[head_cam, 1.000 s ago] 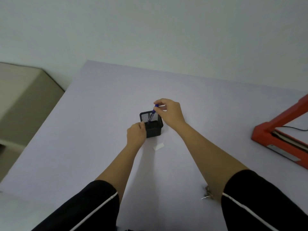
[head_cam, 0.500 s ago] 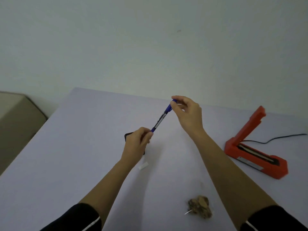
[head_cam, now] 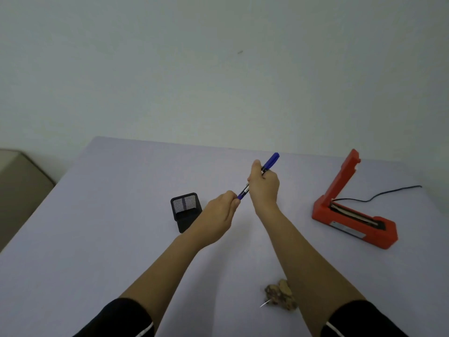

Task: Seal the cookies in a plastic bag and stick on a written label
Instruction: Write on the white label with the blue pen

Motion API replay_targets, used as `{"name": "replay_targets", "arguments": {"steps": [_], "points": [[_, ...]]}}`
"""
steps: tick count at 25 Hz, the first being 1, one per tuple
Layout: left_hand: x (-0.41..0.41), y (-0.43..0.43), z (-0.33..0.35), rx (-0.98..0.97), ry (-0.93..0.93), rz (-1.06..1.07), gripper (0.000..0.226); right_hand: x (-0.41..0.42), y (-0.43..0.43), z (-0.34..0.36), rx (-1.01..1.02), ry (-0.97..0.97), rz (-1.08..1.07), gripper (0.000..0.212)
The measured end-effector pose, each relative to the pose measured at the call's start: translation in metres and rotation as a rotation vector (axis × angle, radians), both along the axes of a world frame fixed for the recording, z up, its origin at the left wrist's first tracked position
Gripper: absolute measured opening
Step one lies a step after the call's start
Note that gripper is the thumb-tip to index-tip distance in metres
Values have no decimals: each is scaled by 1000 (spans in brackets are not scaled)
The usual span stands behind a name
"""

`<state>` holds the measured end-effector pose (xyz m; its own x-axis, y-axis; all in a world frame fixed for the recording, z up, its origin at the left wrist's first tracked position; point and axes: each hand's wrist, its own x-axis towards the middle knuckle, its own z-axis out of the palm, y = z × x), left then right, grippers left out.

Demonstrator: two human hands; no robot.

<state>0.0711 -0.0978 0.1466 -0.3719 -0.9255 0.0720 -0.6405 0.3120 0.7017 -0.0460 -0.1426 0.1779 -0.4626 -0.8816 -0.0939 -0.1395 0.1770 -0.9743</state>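
Lower edge of the frame: two black sleeves with thin white piping, bare forearms reaching up toward the centre.

Lower right of centre: small clump of brown cookies, apparently in clear plastic wrap, lying on the pale lavender tabletop, partly hidden by the right forearm.

Centre: left hand, fingers closed, pinching the lower tip of a blue marker pen. Right hand just beyond it, clenched around the pen's barrel. Pen slants up to the right, its blue cap end poking out above the right hand; held clear of the tabletop.

Left of centre: black wire-mesh square pen holder, standing upright on the tabletop, just beside the left hand.

Right of the frame: orange-red heat sealer, its lever arm raised, a thin black cable running from it toward the right edge.

Upper frame: plain pale wall. Left edge: part of a beige piece of furniture beside the tabletop.
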Motion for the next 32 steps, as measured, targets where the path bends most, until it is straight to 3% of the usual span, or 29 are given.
{"name": "replay_targets", "arguments": {"steps": [3,7,10,12,15,19,26,32], "points": [[5,1,-7,56,24,-28,27,10,7,-14,66,-39,0,46],[41,39,-59,284,-35,-131,27,-29,-16,-6,51,-207,-231,44],[78,69,-102,420,-20,64,27,-42,-25,5,-25,-128,-82,44],[91,66,-117,423,13,246,24,-25,-14,-13,6,-83,75,43],[110,50,-132,375,10,477,16,-5,14,-54,44,-168,210,37],[146,43,-152,265,-117,673,10,6,44,-105,70,-170,306,27],[164,44,-178,234,-184,694,15,26,58,-152,99,-115,255,32],[158,43,-182,266,7,794,36,53,50,-193,-4,-27,338,22]]}}
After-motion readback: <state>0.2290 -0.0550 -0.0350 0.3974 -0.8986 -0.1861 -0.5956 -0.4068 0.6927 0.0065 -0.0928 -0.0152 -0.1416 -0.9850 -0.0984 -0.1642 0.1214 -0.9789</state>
